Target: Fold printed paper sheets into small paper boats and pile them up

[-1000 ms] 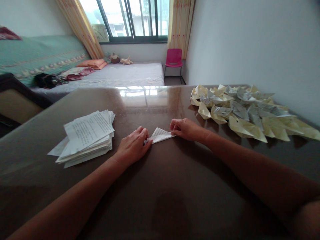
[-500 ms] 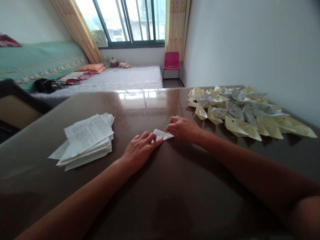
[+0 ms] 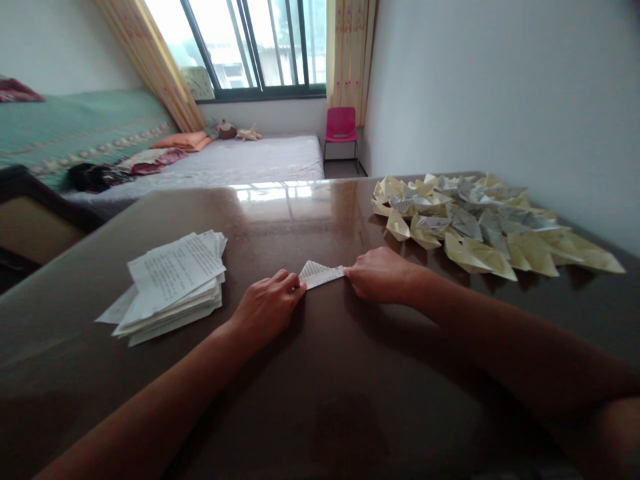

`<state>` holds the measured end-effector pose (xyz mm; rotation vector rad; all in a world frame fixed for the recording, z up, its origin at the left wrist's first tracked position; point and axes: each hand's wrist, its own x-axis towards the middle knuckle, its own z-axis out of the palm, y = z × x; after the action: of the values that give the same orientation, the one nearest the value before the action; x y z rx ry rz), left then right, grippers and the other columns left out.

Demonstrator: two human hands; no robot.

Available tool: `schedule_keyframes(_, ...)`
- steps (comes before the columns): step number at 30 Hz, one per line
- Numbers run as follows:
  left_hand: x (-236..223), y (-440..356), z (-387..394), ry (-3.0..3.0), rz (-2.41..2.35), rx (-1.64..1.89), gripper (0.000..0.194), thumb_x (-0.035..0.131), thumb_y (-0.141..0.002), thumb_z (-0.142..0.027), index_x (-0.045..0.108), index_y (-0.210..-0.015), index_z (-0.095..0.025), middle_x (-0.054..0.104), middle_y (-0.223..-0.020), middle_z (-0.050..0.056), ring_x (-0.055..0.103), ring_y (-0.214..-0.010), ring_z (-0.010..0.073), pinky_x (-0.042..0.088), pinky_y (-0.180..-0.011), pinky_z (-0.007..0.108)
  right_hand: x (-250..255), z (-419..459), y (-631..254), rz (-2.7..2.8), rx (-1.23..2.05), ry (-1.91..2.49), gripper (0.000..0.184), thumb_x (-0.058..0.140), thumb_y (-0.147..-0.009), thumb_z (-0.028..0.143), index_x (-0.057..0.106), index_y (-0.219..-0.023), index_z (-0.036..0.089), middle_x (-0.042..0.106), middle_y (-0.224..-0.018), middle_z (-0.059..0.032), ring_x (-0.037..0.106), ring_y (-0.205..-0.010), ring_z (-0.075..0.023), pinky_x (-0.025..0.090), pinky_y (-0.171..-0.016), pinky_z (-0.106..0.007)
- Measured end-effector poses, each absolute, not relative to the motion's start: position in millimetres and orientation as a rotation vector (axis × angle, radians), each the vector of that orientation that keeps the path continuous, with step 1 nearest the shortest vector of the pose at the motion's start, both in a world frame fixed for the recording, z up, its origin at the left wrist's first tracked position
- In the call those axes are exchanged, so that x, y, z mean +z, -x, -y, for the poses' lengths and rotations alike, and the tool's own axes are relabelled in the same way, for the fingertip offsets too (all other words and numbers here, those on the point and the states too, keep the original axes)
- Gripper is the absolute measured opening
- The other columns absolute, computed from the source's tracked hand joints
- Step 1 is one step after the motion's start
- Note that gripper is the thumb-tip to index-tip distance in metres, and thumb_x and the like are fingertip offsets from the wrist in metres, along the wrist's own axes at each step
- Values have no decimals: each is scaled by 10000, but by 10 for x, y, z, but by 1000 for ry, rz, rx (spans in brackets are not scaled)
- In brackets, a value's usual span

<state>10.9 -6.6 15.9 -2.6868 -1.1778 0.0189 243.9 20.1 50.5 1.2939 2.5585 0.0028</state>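
Observation:
Between my hands is a small sheet of printed paper (image 3: 320,274), folded into a flat triangle with a band along its near edge. My left hand (image 3: 269,298) pinches its left corner, thumb on the near side and fingers curled. At the right corner, my right hand (image 3: 379,275) grips the paper's tip between thumb and curled fingers. The paper is at the tabletop, its peak pointing away from me. Both end corners are partly hidden by my fingers.
A stack of printed sheets (image 3: 173,287) lies left on the glossy brown table (image 3: 300,387). Several folded paper boats (image 3: 480,250), cream and grey, crowd the right side by the wall. Beyond the table are a bed (image 3: 270,157) and a pink chair (image 3: 341,125).
My left hand has slid over the paper and back to its left corner. My right hand, now lower with fingers tucked in, has closed on the right tip. The view has tilted slightly.

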Motion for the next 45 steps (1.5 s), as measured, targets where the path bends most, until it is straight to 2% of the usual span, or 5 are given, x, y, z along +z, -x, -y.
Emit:
schedule_keyframes(7,250,-192,12,2780,1140,-12,236,399,-925,-190,618,-844,-154,577,-894,85,515,-889,201,471,-804,321,150,-706,-2620,-2937,-547,-1385,355,646,-784,456,643,-1002,175,654,-1013,-73,604,-833,-160,414,-679,-221)
schedule_keyframes(15,379,-348,-30,2692,1246,305,256,376,-945,-229,616,-903,-152,614,-880,85,606,-802,209,478,-716,328,44,-768,-2636,-3011,-919,-1291,147,691,-720,266,680,-834,173,657,-760,13,562,-658,-101,343,-549,-182)
schedule_keyframes(21,342,-529,-158,2674,1309,21,318,468,-915,-350,510,-1215,-253,565,-1179,52,646,-820,176,460,-653,276,32,-761,-2629,-3130,-864,-1116,104,653,-719,205,678,-816,179,648,-717,32,549,-630,-88,352,-558,-181)
schedule_keyframes(30,-31,-533,-90,2600,1315,-238,338,342,-975,-400,657,-958,-280,646,-913,-7,608,-734,114,377,-586,219,132,-853,-2790,-2739,-1393,-1424,342,537,-859,426,675,-917,119,664,-744,-29,526,-525,-65,387,-488,-169)
schedule_keyframes(45,-53,-546,-68,2627,1346,-305,330,338,-977,-415,645,-1085,-364,657,-991,-18,606,-814,132,399,-619,223,51,-787,-2680,-3061,-976,-1188,206,644,-753,273,757,-877,153,718,-764,-26,615,-672,-120,408,-603,-185)
